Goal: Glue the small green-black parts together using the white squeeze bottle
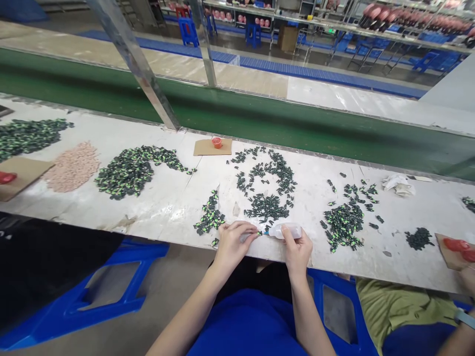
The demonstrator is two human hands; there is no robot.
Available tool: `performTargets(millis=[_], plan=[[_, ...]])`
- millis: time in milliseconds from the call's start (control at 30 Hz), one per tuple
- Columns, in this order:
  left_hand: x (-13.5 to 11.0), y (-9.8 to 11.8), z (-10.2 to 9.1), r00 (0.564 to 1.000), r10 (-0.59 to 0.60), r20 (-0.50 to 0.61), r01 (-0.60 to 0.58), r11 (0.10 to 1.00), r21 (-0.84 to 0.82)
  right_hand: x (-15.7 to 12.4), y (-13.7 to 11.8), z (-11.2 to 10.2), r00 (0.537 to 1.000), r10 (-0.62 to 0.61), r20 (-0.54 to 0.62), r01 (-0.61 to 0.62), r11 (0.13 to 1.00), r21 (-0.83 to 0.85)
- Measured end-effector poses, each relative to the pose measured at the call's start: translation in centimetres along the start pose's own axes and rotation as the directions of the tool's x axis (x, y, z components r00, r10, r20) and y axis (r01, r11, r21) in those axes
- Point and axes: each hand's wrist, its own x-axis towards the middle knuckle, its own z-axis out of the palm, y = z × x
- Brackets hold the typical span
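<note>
bright blue top (245,324) (hands (233,243) bare)

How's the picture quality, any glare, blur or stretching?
Head view: glare on the shiny metal post, softness in the distant pink rounded items, wide-angle stretching of the blue plastic stool lower left; the translucent white bottle in the right hand looks fairly sharp.

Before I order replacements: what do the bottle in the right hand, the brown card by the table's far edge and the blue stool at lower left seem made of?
Bottle: probably plastic, whitish and translucent.
Card: likely cardboard, matt, judging by its flat brown face.
Stool: apparently moulded plastic, smooth, evenly blue throughout.
</note>
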Motion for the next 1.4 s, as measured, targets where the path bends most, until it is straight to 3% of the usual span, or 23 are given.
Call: performTargets(millis=[300, 467, 633, 733, 833, 933, 1067, 1200, 1267, 1400], plan=[[0.1, 0.2, -0.1, 1.0, -0.024, 0.008, 0.024, 1.0, -0.003, 0.0, 0.4, -0.1, 0.999, -0.006, -0.039, 0.008, 0.998, 0.054], [0.0, 0.2, -0.1, 0.999, -0.029, 0.016, 0.029, 1.0, -0.011, 0.8, 0.9, -1.2, 0.995, 0.017, -0.1, 0.01, 0.965, 0.262], [-0.2, -0.4, 0.0, 0.999, 0.034, 0.018, -0.033, 0.999, -0.022, 2.9, 0.4, -2.8, 0.991, -0.081, -0.11, 0.11, 0.954, 0.28], [-0.3, -1.0, 0.3, 0.996, 0.087, 0.002, -0.087, 0.996, -0.008, 4.0, 0.2, -3.0, 0.986, -0.14, -0.093, 0.156, 0.966, 0.207], [-0.4, -1.4, 0.6, 0.988, 0.153, -0.033, -0.152, 0.988, 0.027, 4.7, 0.3, -2.7, 0.977, -0.189, -0.103, 0.19, 0.982, -0.004], [-0.6, -1.5, 0.7, 0.97, 0.232, -0.075, -0.228, 0.971, 0.067, 5.1, 0.6, -2.2, 0.966, -0.231, -0.112, 0.201, 0.952, -0.231], [-0.6, -1.5, 0.8, 0.944, 0.307, -0.125, -0.294, 0.949, 0.11, 4.6, 0.4, -1.7, 0.96, -0.273, -0.062, 0.236, 0.909, -0.344], [-0.5, -1.6, 1.1, 0.934, 0.325, -0.148, -0.303, 0.94, 0.154, 1.7, 0.1, -0.9, 0.883, -0.428, -0.196, 0.332, 0.862, -0.384], [-0.5, -1.7, 1.2, 0.933, 0.328, -0.15, -0.305, 0.939, 0.158, 0.1, 0.2, -0.4, 0.887, -0.445, -0.122, 0.378, 0.852, -0.363], [-0.4, -2.0, 1.4, 0.939, 0.312, -0.143, -0.293, 0.946, 0.139, -1.5, 0.7, 0.5, 0.899, -0.389, 0.203, 0.438, 0.812, -0.385]])
